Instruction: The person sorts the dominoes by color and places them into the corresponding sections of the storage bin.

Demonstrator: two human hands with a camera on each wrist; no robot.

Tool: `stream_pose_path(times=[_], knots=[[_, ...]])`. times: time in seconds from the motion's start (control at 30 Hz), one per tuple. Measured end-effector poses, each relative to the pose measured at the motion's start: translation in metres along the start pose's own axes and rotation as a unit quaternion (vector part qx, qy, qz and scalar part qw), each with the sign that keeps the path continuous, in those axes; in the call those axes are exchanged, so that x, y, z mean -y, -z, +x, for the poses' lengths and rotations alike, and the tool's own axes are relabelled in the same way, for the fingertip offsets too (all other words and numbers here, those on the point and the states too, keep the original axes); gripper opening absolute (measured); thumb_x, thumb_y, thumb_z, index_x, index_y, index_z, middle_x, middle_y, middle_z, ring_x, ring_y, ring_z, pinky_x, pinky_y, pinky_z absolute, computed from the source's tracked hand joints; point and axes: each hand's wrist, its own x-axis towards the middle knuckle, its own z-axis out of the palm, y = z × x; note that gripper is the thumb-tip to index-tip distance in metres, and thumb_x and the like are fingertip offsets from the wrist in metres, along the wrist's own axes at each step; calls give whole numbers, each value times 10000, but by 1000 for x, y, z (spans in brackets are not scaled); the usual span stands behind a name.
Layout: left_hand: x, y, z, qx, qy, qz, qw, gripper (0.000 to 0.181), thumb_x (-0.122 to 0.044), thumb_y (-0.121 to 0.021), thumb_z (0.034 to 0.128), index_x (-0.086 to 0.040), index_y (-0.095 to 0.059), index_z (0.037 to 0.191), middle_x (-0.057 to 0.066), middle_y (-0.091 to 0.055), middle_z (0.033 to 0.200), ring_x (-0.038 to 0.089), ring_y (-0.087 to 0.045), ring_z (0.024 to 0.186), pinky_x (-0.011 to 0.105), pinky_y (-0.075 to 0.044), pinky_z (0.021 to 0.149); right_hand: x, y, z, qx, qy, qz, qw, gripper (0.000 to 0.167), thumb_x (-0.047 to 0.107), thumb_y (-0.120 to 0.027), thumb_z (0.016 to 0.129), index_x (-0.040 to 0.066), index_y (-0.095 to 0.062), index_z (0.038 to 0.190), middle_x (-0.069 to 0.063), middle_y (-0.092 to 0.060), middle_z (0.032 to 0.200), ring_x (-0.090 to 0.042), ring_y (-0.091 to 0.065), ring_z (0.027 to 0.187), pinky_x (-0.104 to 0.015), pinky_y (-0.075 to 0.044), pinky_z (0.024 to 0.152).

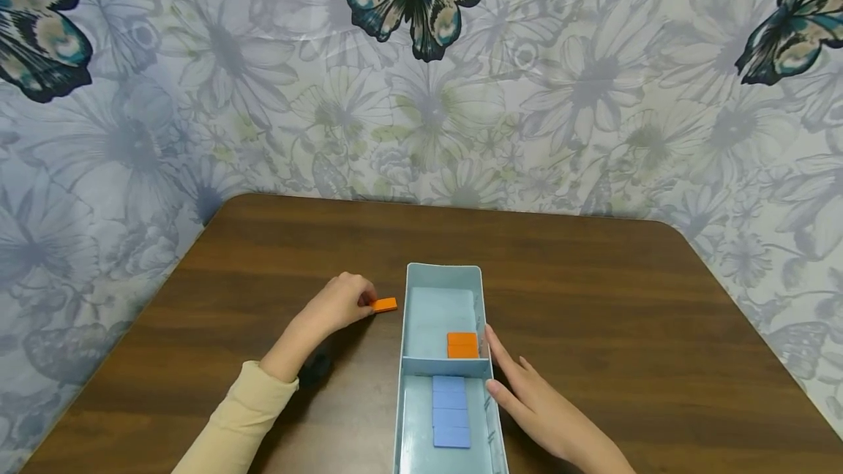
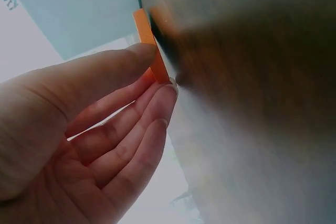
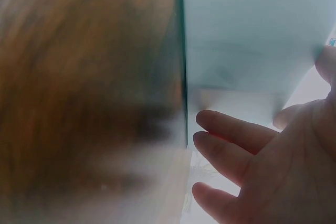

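Observation:
Between thumb and fingers my left hand (image 1: pixel 341 303) pinches a small flat orange block (image 1: pixel 386 304), just left of a long pale-blue divided tray (image 1: pixel 435 302). In the left wrist view the same block (image 2: pixel 143 24) stands on edge near the table surface. The tray's far compartment holds orange blocks (image 1: pixel 462 345) side by side against the divider. Three blue blocks (image 1: pixel 451 418) lie in a column in the near compartment. My right hand (image 1: pixel 543 415) has its fingers extended and rests against the tray's right side; the right wrist view shows these fingers spread beside the tray wall (image 3: pixel 236 40).
Everything is on a brown wooden table (image 1: pixel 593 298) with rounded far corners. Behind its far edge rises a wall (image 1: pixel 276 93) with a floral and butterfly pattern. A divider (image 1: pixel 448 366) crosses the tray. The tray's near end runs out of the head view.

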Motion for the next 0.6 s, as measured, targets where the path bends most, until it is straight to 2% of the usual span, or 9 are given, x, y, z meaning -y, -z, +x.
stream_pose_path(times=[0.1, 0.27, 0.43, 0.6], knots=[[2, 2, -1, -31, -44, -11, 10000, 72, -28, -750, 768, -42, -715, 829, -4, -629, 749, 125, -576, 654, 286, -503, 646, 0, 0, 1, 19, 15, 12, 10000, 632, 417, -405, 992, 349, -35, 1499, 136, -115, 1510, -365, -154, 1358, -613, -122, 1018], [2, 8, -1, 11, -98, -104, 9999, 68, -37, -742, 778, -40, -713, 840, -13, -624, 750, 112, -561, 647, 281, -496, 642, 1, 1, 2, -46, 64, -1, 10000, 631, 403, -411, 993, 337, -45, 1503, 117, -136, 1509, -410, -151, 1347, -634, -133, 1002], [1, 13, -2, 116, -50, -128, 9998, 73, -39, -736, 785, -40, -704, 850, -27, -607, 744, 105, -547, 649, 277, -487, 640, 2, 3, 2, -39, 72, -3, 10000, 630, 405, -407, 994, 333, -42, 1503, 121, -123, 1512, -365, -161, 1357, -613, -117, 1018], [1, 12, -4, 197, -10, -109, 9997, 77, -44, -738, 783, -48, -697, 848, -42, -593, 731, 98, -537, 646, 265, -480, 635, 2, 2, -1, 45, -61, -1, 10000, 628, 429, -387, 994, 356, -19, 1497, 97, -118, 1514, -425, -146, 1345, -649, -120, 993]])
